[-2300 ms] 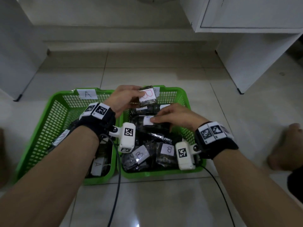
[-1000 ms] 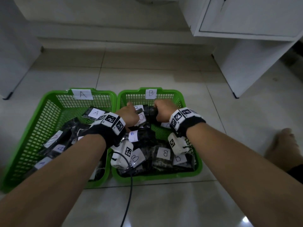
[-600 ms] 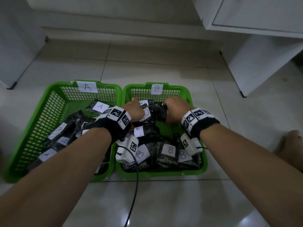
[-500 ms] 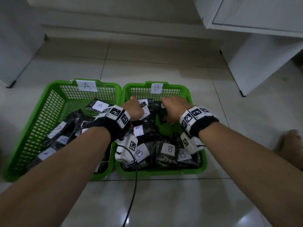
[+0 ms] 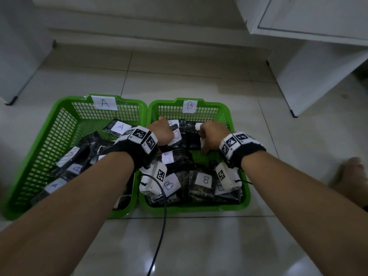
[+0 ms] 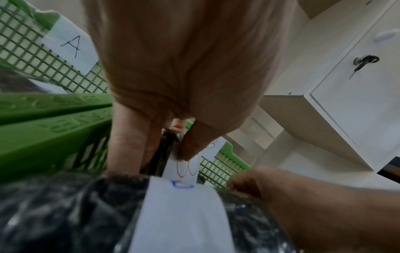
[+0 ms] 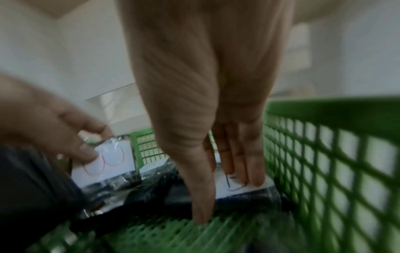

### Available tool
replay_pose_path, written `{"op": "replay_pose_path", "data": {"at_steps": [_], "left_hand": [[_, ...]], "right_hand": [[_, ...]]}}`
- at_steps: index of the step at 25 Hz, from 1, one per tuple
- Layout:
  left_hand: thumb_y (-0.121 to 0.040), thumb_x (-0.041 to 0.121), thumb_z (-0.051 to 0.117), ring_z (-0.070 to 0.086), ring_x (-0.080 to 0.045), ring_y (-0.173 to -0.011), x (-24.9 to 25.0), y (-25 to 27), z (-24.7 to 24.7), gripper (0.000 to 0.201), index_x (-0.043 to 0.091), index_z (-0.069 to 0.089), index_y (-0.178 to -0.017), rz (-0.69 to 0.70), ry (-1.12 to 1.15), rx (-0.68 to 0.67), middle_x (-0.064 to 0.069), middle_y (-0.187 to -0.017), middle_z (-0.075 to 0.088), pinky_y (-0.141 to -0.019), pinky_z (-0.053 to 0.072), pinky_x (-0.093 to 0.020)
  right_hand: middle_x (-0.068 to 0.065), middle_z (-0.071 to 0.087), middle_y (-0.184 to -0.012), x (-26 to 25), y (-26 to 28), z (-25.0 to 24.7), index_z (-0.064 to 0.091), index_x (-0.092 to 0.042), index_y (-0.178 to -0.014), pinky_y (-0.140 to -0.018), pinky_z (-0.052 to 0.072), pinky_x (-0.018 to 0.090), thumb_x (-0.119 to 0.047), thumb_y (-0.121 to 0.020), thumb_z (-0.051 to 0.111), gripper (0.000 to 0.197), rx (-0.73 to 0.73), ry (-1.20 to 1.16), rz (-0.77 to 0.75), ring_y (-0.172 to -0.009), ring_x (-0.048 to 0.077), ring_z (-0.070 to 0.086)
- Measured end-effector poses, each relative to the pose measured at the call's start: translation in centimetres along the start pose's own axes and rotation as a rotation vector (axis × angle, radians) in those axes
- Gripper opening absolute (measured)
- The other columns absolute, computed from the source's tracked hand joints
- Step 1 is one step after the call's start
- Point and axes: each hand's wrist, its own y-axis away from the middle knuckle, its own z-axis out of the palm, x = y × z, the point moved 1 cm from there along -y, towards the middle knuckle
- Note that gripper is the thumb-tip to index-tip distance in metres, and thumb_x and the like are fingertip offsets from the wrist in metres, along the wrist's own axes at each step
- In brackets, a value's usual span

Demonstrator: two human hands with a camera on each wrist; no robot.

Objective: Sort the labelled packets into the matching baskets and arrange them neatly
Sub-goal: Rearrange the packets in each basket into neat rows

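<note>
Head | left hand (image 5: 162, 132) fingers pinch glossy packet (image 5: 176, 137) | right hand (image 5: 212, 137) fingers straight, pressing crinkly packet (image 7: 242, 188)

Light: dim, flat, greyish indoors.
Glare: pale reflections on the floor tiles (image 5: 310, 261) near the bottom edge.
Blur: right wrist view smeared; green basket (image 7: 337, 154) mesh soft.
Focus: left wrist foreground packet (image 6: 179, 215) blurred.
Distortion: wide-angle bending at edges.

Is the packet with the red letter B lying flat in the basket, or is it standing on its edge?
Standing on edge: the dark plastic packet with the red B label is held upright, pinched by the left hand inside the green mesh basket marked B.
</note>
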Motion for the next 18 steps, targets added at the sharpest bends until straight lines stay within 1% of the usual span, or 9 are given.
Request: {"op": "replay_pose_path", "data": {"at_steps": [2, 5, 6, 8, 11, 12, 15, 17, 18], "left_hand": [[-0.095, 0.013, 0.057, 0.063, -0.035, -0.101, -0.2, 0.1, -0.3, 0.044, 0.002, 0.041, -0.134, 0.018, 0.059, 0.003, -0.015, -0.125, 0.054, -0.086, 0.057, -0.049], [-0.093, 0.012, 0.061, 0.06, -0.032, -0.104, -0.7, 0.8, -0.7, 0.024, 0.013, 0.051, -0.116, 0.031, 0.194, 0.064, -0.009, -0.12, 0.053, -0.079, 0.06, -0.051], [-0.094, 0.013, 0.06, 0.06, -0.031, -0.105, -0.8, 1.1, -0.8, 0.022, 0.013, 0.052, -0.114, 0.036, 0.22, 0.074, -0.008, -0.12, 0.053, -0.076, 0.061, -0.05], [-0.097, 0.018, 0.059, 0.061, -0.031, -0.104, -0.7, 1.9, -0.9, 0.021, 0.012, 0.053, -0.116, 0.049, 0.249, 0.072, -0.009, -0.12, 0.054, -0.074, 0.061, -0.049], [-0.099, 0.019, 0.057, 0.065, -0.03, -0.097, -0.5, 3.1, -1.4, 0.02, 0.01, 0.053, -0.116, 0.086, 0.261, 0.088, -0.01, -0.118, 0.057, -0.07, 0.062, -0.04], [-0.099, 0.019, 0.056, 0.066, -0.028, -0.095, -0.4, 3.5, -1.7, 0.018, 0.01, 0.053, -0.115, 0.108, 0.258, 0.101, -0.01, -0.118, 0.058, -0.068, 0.062, -0.037], [-0.098, 0.022, 0.057, 0.067, -0.025, -0.095, 0.2, 4.2, -1.9, 0.021, 0.013, 0.055, -0.116, 0.215, 0.309, 0.123, -0.008, -0.118, 0.06, -0.068, 0.062, -0.034], [-0.097, 0.027, 0.058, 0.069, -0.024, -0.088, 0.6, 4.7, -1.8, 0.024, 0.016, 0.059, -0.119, 0.288, 0.324, 0.168, -0.006, -0.114, 0.065, -0.067, 0.062, -0.035], [-0.097, 0.029, 0.058, 0.069, -0.022, -0.084, 0.7, 4.8, -1.8, 0.025, 0.018, 0.061, -0.118, 0.313, 0.282, 0.211, -0.004, -0.113, 0.066, -0.066, 0.061, -0.036]], "right_hand": [[0.008, 0.067, -0.112, 0.7, 0.8, -0.3, 0.068, -0.009, -0.104, -0.083, 0.054, 0.035, -0.017, -0.067, 0.093, 0.046, 0.015, -0.102, 0.022, -0.101, 0.027, 0.064], [0.002, 0.071, -0.101, 2.0, 3.0, -1.7, 0.069, -0.013, -0.103, -0.071, 0.055, 0.03, -0.016, -0.077, 0.087, 0.031, 0.088, -0.455, 0.057, -0.091, 0.022, 0.07], [0.004, 0.073, -0.097, 2.2, 3.9, -2.2, 0.07, -0.012, -0.102, -0.067, 0.058, 0.03, -0.015, -0.081, 0.084, 0.025, 0.067, -0.571, 0.048, -0.086, 0.022, 0.073], [0.005, 0.076, -0.096, 1.9, 5.8, -2.7, 0.071, -0.011, -0.105, -0.069, 0.061, 0.031, -0.016, -0.086, 0.08, 0.022, -0.026, -0.679, 0.002, -0.086, 0.022, 0.075], [-0.004, 0.073, -0.102, 0.2, 7.2, -1.8, 0.071, -0.019, -0.11, -0.082, 0.059, 0.033, -0.028, -0.08, 0.085, 0.035, -0.166, -0.509, -0.084, -0.095, 0.015, 0.069], [-0.002, 0.073, -0.101, -0.5, 7.4, -1.4, 0.071, -0.018, -0.109, -0.085, 0.058, 0.036, -0.031, -0.076, 0.087, 0.039, -0.209, -0.415, -0.091, -0.095, 0.017, 0.069], [0.017, 0.073, -0.106, -1.0, 8.0, -0.2, 0.07, -0.001, -0.109, -0.09, 0.057, 0.049, -0.029, -0.074, 0.086, 0.048, -0.27, -0.242, -0.079, -0.099, 0.037, 0.068], [0.017, 0.074, -0.103, -0.7, 8.4, 0.3, 0.072, -0.001, -0.103, -0.09, 0.059, 0.048, -0.023, -0.077, 0.08, 0.035, -0.228, -0.273, -0.056, -0.098, 0.035, 0.069], [0.012, 0.076, -0.096, -0.8, 8.7, 0.4, 0.076, -0.006, -0.096, -0.087, 0.06, 0.044, -0.021, -0.079, 0.077, 0.023, -0.192, -0.312, -0.044, -0.093, 0.03, 0.072]]}}
